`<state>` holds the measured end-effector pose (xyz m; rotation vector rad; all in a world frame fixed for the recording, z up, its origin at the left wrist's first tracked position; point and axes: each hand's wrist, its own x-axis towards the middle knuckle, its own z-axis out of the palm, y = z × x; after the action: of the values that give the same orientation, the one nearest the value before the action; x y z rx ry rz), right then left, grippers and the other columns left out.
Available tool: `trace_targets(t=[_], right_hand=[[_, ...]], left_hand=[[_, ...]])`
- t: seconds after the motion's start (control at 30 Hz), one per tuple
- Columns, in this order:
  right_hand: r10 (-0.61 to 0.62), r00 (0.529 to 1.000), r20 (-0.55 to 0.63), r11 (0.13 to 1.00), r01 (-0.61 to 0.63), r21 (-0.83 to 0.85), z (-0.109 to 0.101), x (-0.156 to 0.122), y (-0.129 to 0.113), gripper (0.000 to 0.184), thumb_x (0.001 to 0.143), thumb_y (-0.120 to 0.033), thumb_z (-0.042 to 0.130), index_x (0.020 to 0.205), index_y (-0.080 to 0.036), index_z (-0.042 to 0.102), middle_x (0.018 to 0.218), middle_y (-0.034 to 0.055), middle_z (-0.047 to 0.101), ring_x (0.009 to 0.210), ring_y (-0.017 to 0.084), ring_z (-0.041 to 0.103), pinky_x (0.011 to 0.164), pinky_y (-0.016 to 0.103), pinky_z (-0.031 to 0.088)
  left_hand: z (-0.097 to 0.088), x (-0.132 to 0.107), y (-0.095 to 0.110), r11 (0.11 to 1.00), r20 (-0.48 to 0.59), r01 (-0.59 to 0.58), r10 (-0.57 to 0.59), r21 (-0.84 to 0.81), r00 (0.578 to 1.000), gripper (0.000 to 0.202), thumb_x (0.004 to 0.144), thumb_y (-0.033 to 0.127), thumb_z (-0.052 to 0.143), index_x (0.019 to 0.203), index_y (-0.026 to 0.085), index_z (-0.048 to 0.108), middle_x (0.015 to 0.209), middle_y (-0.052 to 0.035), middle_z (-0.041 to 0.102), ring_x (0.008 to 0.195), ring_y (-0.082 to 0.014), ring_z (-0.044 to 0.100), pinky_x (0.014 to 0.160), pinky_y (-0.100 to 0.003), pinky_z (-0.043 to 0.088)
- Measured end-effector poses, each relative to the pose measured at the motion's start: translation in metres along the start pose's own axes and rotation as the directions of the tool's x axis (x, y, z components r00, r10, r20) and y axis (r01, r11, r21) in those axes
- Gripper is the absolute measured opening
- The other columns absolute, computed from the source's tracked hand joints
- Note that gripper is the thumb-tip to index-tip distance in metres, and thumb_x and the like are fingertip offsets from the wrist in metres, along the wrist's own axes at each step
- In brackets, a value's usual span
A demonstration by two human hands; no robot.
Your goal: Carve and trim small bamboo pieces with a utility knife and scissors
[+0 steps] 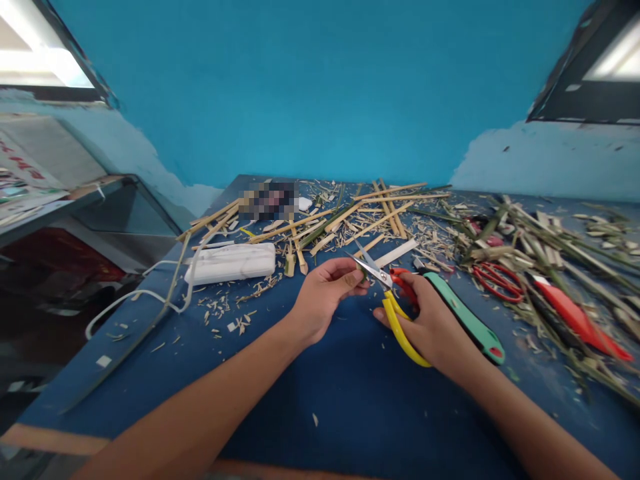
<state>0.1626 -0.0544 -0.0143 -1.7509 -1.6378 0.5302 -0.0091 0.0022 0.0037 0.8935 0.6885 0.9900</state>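
My right hand grips a pair of scissors with a yellow and a red handle; the metal blades are parted and point up-left. My left hand is pinched shut on a small green piece right at the blades, too small to name. Both hands hover over the blue table near its middle.
Bamboo strips and shavings lie across the back. A teal-handled tool rests under my right hand. Red scissors and a red-handled tool sit among green stalks at right. A white power strip with cord lies left.
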Motion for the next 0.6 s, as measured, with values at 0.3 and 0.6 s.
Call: trace_targets(t=[0.3, 0.6], right_hand=[[-0.001, 1.0, 0.021, 1.0, 0.001, -0.006, -0.003, -0.001, -0.006, 0.061, 0.064, -0.039, 0.066, 0.119, -0.02, 0.047, 0.106, 0.009, 0.059, 0.094, 0.026, 0.057, 0.079, 0.038, 0.046], [-0.013, 0.999, 0.037, 0.999, 0.014, -0.042, -0.012, 0.0, -0.01, 0.042, 0.064, -0.029, 0.061, 0.105, -0.023, 0.058, 0.084, 0.0031, 0.067, 0.074, 0.023, 0.063, 0.062, 0.031, 0.049]], left_hand=[[-0.001, 0.0, -0.001, 0.998, 0.016, -0.012, 0.011, 0.059, 1.0, 0.016, 0.07, 0.024, 0.067, 0.079, 0.013, 0.061, 0.07, -0.0014, 0.063, 0.068, -0.012, 0.059, 0.07, -0.028, 0.047], [-0.001, 0.0, -0.002, 0.997, -0.002, 0.013, -0.013, 0.074, 1.0, 0.018, 0.069, 0.023, 0.069, 0.08, 0.012, 0.06, 0.068, -0.0017, 0.064, 0.065, -0.0127, 0.06, 0.067, -0.028, 0.048]])
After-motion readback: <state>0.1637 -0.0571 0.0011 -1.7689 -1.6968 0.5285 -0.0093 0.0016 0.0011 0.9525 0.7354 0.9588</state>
